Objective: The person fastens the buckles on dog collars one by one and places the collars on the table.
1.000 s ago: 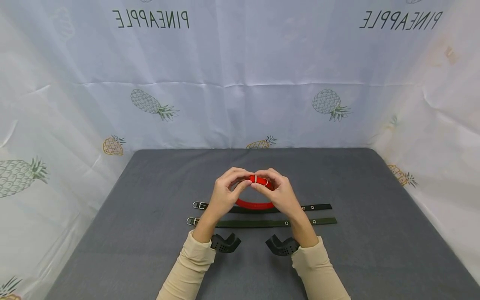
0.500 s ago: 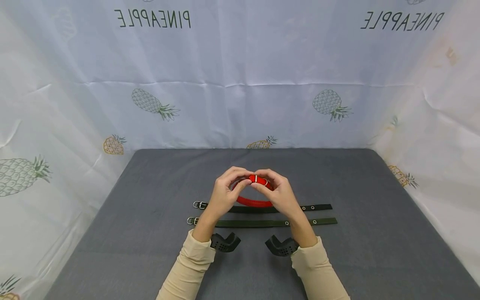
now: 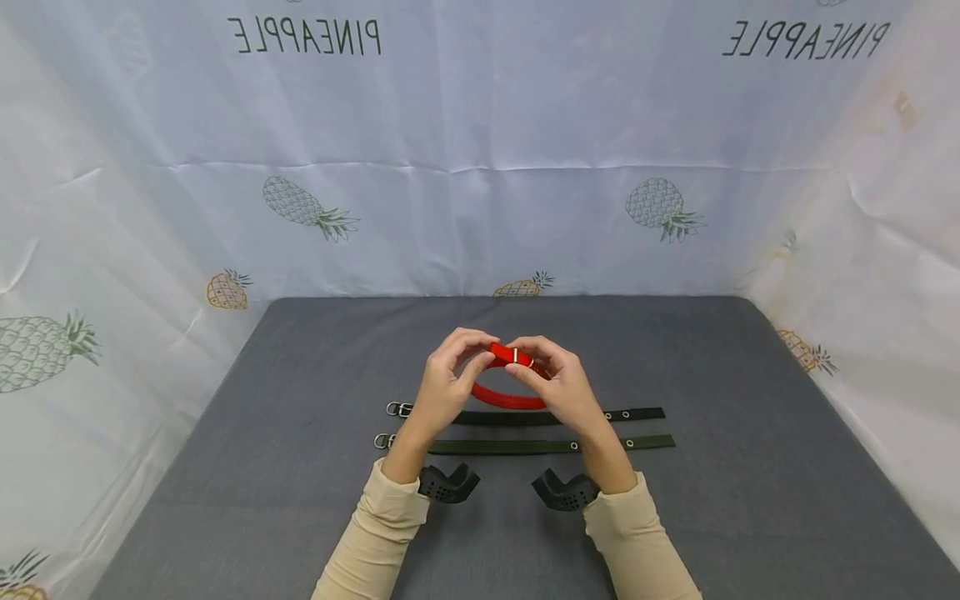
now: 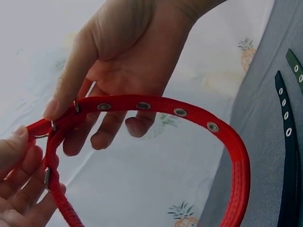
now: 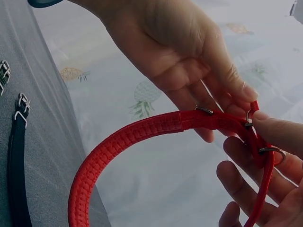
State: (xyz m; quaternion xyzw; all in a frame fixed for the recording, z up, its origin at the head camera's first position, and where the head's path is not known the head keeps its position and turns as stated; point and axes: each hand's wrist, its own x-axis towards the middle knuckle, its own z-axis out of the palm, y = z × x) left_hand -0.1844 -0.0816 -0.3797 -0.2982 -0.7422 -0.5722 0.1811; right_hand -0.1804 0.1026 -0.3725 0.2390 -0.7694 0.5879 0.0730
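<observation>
A red collar (image 3: pixel 510 401), bent into a loop, is held up above the table by both hands. My left hand (image 3: pixel 442 379) pinches one part of its strap near the metal buckle (image 3: pixel 516 356). Just to the right of the buckle, the thumb and fingers of my right hand (image 3: pixel 566 385) grip the collar. Metal eyelets (image 4: pixel 180 112) line the strap in the left wrist view. A padded, stitched section (image 5: pixel 102 158) curves away in the right wrist view. Fingers partly cover the strap around the buckle.
A black collar (image 3: pixel 506 419) and a dark green collar (image 3: pixel 498 447) lie stretched out side by side on the grey tabletop (image 3: pixel 300 517), buckles at the left. White curtains (image 3: pixel 487 233) with pineapple prints stand behind and at both sides.
My left hand has shifted slightly up and left, and more red strap now shows to the left of the buckle. The right hand has barely moved. Black and green collars stay put.
</observation>
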